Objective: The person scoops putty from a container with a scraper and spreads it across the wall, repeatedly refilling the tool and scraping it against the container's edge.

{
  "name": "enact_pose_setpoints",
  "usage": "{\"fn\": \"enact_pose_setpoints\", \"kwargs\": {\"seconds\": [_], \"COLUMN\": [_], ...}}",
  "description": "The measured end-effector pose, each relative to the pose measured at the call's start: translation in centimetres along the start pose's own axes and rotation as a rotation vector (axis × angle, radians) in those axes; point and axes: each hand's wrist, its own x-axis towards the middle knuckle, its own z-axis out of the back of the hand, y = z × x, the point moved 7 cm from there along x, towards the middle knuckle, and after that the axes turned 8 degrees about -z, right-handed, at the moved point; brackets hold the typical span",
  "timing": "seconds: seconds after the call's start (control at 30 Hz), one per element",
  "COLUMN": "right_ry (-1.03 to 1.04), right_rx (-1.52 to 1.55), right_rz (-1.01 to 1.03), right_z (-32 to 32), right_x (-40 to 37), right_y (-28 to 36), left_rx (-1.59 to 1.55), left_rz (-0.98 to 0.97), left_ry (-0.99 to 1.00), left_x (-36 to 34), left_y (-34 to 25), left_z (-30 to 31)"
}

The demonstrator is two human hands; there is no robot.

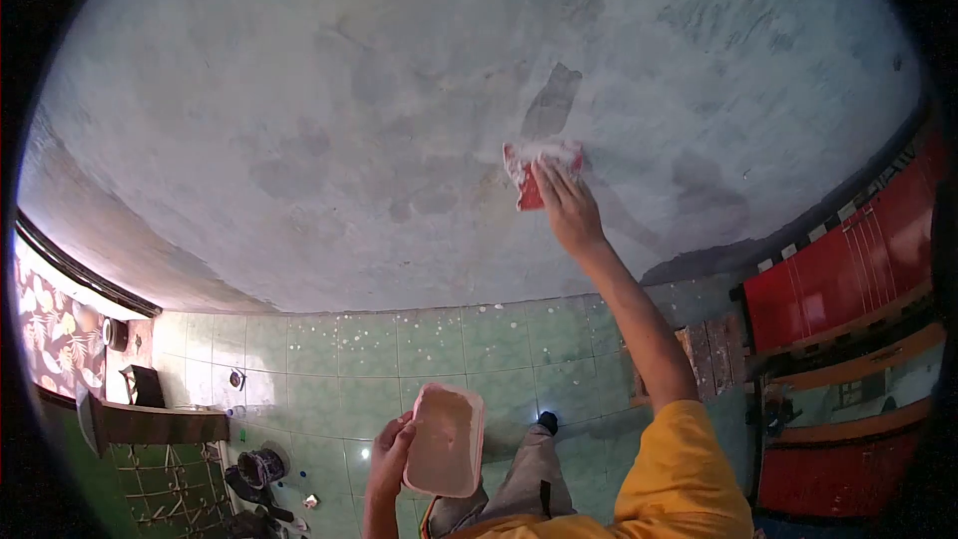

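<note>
My right hand (567, 202) presses a red flat scraper (530, 190) against the grey-white wall (399, 120), its fingers laid over the tool. White paste covers the scraper's upper edge. Just above it, a darker grey strip (551, 105) shows on the wall. Low in the view, my left hand (392, 454) grips the left side of a pale pink rectangular tub (444, 439), which has a whitish residue inside.
Green floor tiles (369, 349) with white spots run along the wall's base. A red cabinet (828, 269) stands at the right. At the lower left are a dark bucket (261, 467) and a brown bench (165, 425). My foot (547, 421) is near the middle.
</note>
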Motion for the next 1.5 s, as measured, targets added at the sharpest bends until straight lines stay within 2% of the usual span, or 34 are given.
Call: {"fn": "enact_pose_setpoints", "kwargs": {"seconds": [0.07,0.13,0.23,0.3,0.43,0.57,0.67,0.73,0.83,1.0,1.1,1.23,1.33,1.37,1.43,1.5], "right_ry": [0.02,-0.032,-0.125,-0.131,0.046,0.183,0.031,-0.215,-0.198,0.106,0.201,-0.16,-0.186,-0.102,0.057,0.143], "right_rx": [0.028,0.069,-0.062,-0.065,-0.051,0.05,0.134,0.059,-0.088,-0.061,0.101,0.005,-0.017,-0.036,-0.072,0.011], "right_rz": [-0.002,-0.033,-0.046,-0.042,0.053,-0.022,-0.07,0.005,0.035,0.099,0.052,-0.012,-0.005,0.025,0.093,0.066], "right_z": [0.4,4.4,8.0,5.7,-3.5,-3.9,2.6,8.6,7.8,-1.5,-1.0,9.0,7.9,6.0,-0.2,-4.9], "right_x": [-0.3,3.1,9.3,10.4,0.9,-3.5,4.0,10.3,13.3,1.1,-0.6,7.3,10.0,8.9,4.0,-1.9], "right_y": [-0.7,-1.1,-0.4,0.2,1.4,2.2,2.1,2.8,3.4,3.8,1.6,-1.0,-1.9,-1.3,-0.2,0.4], "left_rx": [0.03,0.051,0.055,0.042,0.036,0.041,0.038,0.006,0.005,0.002,0.033,0.019,0.038,0.049,0.066,0.049], "left_rz": [-0.003,-0.003,0.001,-0.005,0.008,-0.014,-0.024,-0.027,-0.056,-0.036,-0.052,-0.046,-0.045,-0.034,-0.021,-0.029], "left_ry": [-0.002,-0.006,0.011,0.036,0.032,0.026,0.026,0.024,0.038,0.013,0.006,0.016,0.021,0.026,0.03,0.033], "left_x": [-0.2,-0.2,0.0,0.3,0.2,-0.1,-0.5,-0.8,-0.5,-0.6,-0.9,-1.0,-1.1,-1.0,-0.6,-0.5], "left_y": [-0.8,-1.1,-0.6,0.1,-0.3,0.1,-1.3,-1.8,-1.3,-1.0,-1.4,-2.0,-2.8,-2.5,-1.6,-1.3], "left_z": [-0.3,-0.4,-0.8,-0.9,-1.6,-0.8,-0.5,-0.7,-0.5,-0.2,0.2,0.0,-0.7,-0.9,-1.0,-1.1]}}
